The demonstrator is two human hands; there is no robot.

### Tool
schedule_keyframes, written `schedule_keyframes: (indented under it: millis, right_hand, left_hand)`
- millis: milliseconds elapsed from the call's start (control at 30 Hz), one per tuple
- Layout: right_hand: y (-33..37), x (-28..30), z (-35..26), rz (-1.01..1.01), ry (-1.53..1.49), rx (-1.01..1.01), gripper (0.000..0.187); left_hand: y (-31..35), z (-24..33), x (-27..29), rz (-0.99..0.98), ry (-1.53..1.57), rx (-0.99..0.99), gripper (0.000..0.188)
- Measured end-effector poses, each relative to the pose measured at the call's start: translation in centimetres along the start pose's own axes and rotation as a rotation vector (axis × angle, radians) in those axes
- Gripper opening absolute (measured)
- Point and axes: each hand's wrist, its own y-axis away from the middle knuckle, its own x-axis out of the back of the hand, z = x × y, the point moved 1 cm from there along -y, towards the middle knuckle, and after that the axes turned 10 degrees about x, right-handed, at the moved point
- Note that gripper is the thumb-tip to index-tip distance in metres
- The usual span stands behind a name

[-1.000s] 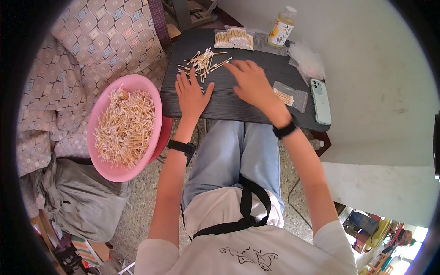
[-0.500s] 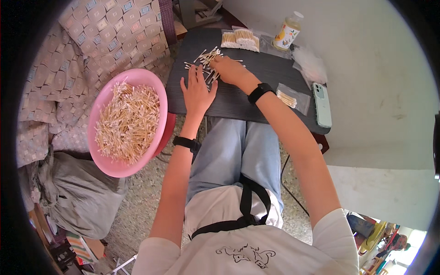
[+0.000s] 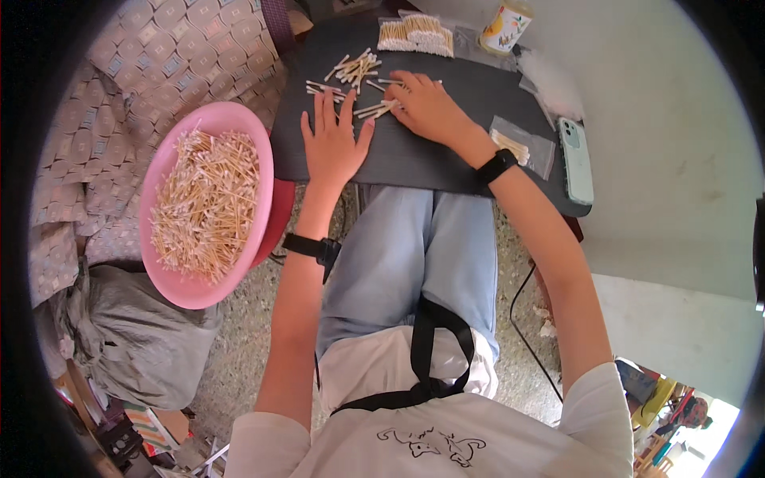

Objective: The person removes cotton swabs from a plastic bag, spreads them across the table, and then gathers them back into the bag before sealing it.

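Loose cotton swabs lie scattered on the dark tabletop. My left hand is palm down with its fingers spread, its fingertips at several swabs on the left. A small heap of cotton swabs lies beyond it. My right hand has its fingers curled and closed on a few cotton swabs, whose tips stick out leftward toward the left thumb. More swabs show by its forefinger, partly hidden by the fingers.
Left of the table, a pink basin is full of cotton swabs. Packed swab bags and a bottle stand at the far edge. A clear bag with swabs, a pale phone and plastic bags lie on the right.
My right hand has drawn back from the heap to the right, with a few swabs in its fingers. My left hand stays spread on the table. The whole view has shifted slightly.
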Motion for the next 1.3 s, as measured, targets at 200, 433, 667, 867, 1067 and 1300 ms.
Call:
schedule_keyframes:
  millis: [200, 433, 667, 867, 1067, 1300]
  right_hand:
    - [0.0, 0.6, 0.3, -0.04, -0.15, -0.078, 0.033]
    - [2.3, 2.3, -1.7, -0.012, -0.109, -0.022, 0.035]
    - [3.9, 2.5, -1.9, -0.011, -0.339, -0.078, 0.033]
    - [7.2, 2.8, -1.9, -0.001, -0.206, -0.186, 0.038]
    - [8.1, 4.2, -3.6, -0.016, -0.305, -0.299, 0.038]
    - [7.8, 3.5, -3.4, 0.194, -0.081, -0.309, 0.031]
  left_hand:
    - [-0.4, 0.1, -0.3, -0.007, 0.031, -0.008, 0.055]
    - [0.0, 0.5, 0.8, -0.021, 0.016, -0.196, 0.05]
    - [0.6, 3.6, 0.2, -0.08, 0.14, -0.311, 0.043]
    - [1.5, 6.0, -0.8, -0.033, 0.126, -0.349, 0.036]
    - [1.6, 6.4, -1.1, -0.14, 0.362, -0.345, 0.037]
    - [0.8, 7.0, -0.1, -0.029, 0.248, -0.207, 0.04]
